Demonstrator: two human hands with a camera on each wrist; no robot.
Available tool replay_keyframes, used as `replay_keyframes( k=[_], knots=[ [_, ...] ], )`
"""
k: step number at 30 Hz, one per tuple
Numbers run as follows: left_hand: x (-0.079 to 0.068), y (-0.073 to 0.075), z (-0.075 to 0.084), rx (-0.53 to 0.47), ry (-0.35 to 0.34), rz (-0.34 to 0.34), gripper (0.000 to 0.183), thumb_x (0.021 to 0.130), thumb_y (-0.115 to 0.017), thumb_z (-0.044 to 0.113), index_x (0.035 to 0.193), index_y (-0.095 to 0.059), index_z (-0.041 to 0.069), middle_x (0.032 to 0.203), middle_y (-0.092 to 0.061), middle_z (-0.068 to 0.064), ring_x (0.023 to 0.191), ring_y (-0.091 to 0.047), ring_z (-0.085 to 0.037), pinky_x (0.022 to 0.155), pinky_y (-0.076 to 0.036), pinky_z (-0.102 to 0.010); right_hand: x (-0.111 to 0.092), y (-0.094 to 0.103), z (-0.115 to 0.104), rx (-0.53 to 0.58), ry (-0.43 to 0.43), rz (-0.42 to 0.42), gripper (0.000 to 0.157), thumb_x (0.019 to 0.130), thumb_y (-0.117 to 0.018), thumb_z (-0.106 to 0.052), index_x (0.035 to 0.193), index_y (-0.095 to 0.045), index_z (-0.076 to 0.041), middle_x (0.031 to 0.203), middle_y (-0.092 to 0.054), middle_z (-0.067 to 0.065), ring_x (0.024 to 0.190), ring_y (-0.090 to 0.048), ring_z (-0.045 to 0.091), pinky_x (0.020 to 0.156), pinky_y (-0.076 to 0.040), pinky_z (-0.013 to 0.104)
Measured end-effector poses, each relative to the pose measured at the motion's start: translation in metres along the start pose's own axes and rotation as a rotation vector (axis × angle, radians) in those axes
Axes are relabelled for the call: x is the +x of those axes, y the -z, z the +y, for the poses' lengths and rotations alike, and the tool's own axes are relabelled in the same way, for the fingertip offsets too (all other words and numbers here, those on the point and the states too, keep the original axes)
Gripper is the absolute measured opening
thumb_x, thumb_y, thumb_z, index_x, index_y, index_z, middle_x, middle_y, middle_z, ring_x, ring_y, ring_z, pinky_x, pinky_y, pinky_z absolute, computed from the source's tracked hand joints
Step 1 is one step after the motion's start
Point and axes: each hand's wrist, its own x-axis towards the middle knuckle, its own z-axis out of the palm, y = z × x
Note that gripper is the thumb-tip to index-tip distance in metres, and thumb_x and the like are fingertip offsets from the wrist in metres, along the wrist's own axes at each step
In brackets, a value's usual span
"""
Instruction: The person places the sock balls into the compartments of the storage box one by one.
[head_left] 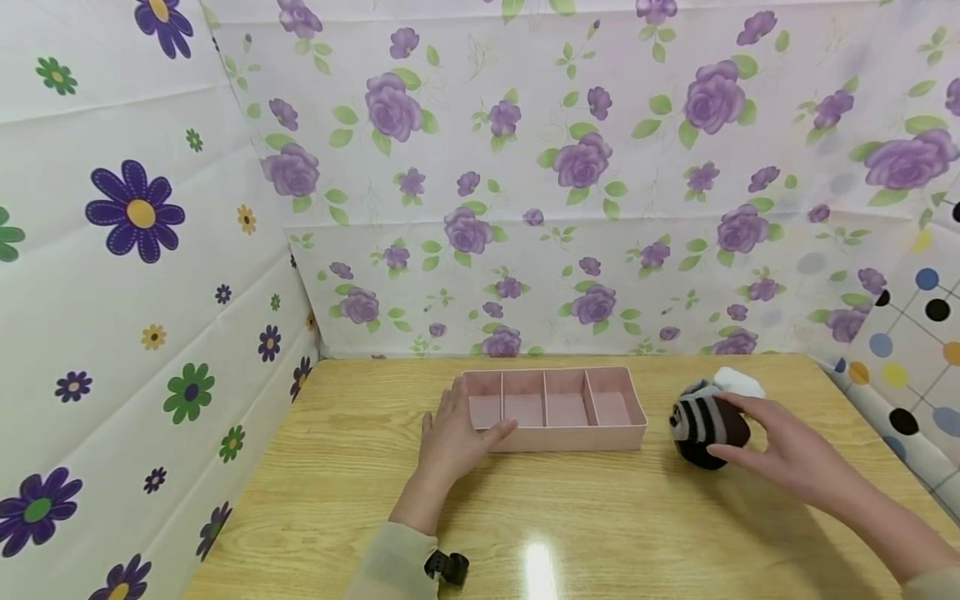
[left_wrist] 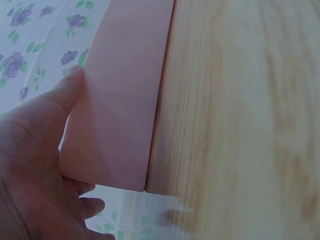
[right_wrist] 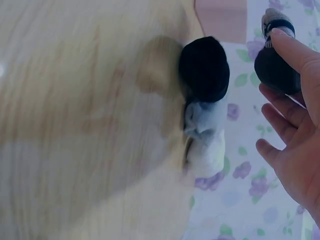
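My right hand [head_left: 791, 446] pinches a rolled striped sock [head_left: 705, 421], grey and black with a dark brown end, between thumb and fingers. A black rolled sock [right_wrist: 205, 70] sits on the table just below it, with a grey one [right_wrist: 202, 122] and a white one [head_left: 738, 382] in line behind. At the left end of a pink box [head_left: 566, 440] with several side-by-side compartments, my left hand [head_left: 453, 437] rests with fairly straight fingers along the end wall. Its thumb lies at the front rim. The compartments hold nothing.
The box and socks stand on a wood-grain table [head_left: 375, 400], close to its back edge. Behind it hangs a sheet with purple roses [head_left: 468, 229]. Patterned sheets also border the left and right sides. A black band [head_left: 447, 568] shows at my left wrist.
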Motion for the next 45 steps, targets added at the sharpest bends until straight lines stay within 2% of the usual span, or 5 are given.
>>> replay_keyframes(
  k=[13,20,31,38,45],
  knots=[
    [0.002,0.001,0.001,-0.006,-0.011,0.009,0.125,0.093,-0.067,0.083,0.177,-0.015,0.006,0.181,-0.023,-0.018,0.167,-0.021,-0.042,0.128,-0.013,-0.076,0.03,-0.005,-0.024,-0.023,-0.038,0.054,0.088,0.1,-0.08,-0.055,0.161,-0.051,0.002,0.155,-0.053,0.035,0.142,-0.045,0.061,0.102,-0.044,0.079],
    [0.003,0.0,0.0,-0.009,-0.014,0.015,0.125,0.093,-0.068,0.083,0.177,-0.016,0.006,0.181,-0.023,-0.018,0.166,-0.022,-0.043,0.128,-0.013,-0.076,0.046,-0.012,-0.037,-0.057,-0.054,0.102,0.089,0.1,-0.079,-0.058,0.161,-0.051,0.001,0.153,-0.055,0.036,0.139,-0.048,0.061,0.099,-0.046,0.08],
    [0.002,0.001,0.001,0.002,-0.011,0.015,0.125,0.093,-0.069,0.081,0.177,-0.017,0.004,0.181,-0.024,-0.019,0.166,-0.023,-0.043,0.128,-0.014,-0.076,0.063,-0.033,-0.058,-0.054,-0.08,0.131,0.085,0.101,-0.081,-0.051,0.16,-0.052,0.002,0.151,-0.057,0.035,0.136,-0.052,0.06,0.103,-0.047,0.076],
    [0.002,0.0,0.0,0.005,-0.007,0.012,0.123,0.095,-0.07,0.078,0.177,-0.017,0.004,0.181,-0.024,-0.019,0.166,-0.023,-0.043,0.127,-0.014,-0.076,0.075,-0.048,-0.069,-0.058,-0.124,0.12,0.091,0.1,-0.079,-0.057,0.161,-0.05,0.004,0.151,-0.058,0.036,0.138,-0.05,0.061,0.108,-0.044,0.077],
    [0.002,-0.002,-0.002,0.004,-0.008,0.014,0.124,0.094,-0.07,0.079,0.177,-0.017,0.005,0.181,-0.022,-0.018,0.166,-0.022,-0.043,0.128,-0.013,-0.076,0.083,-0.063,-0.074,-0.057,-0.139,0.139,0.089,0.1,-0.08,-0.056,0.159,-0.051,0.004,0.148,-0.06,0.035,0.134,-0.053,0.059,0.106,-0.047,0.074]
  ],
)
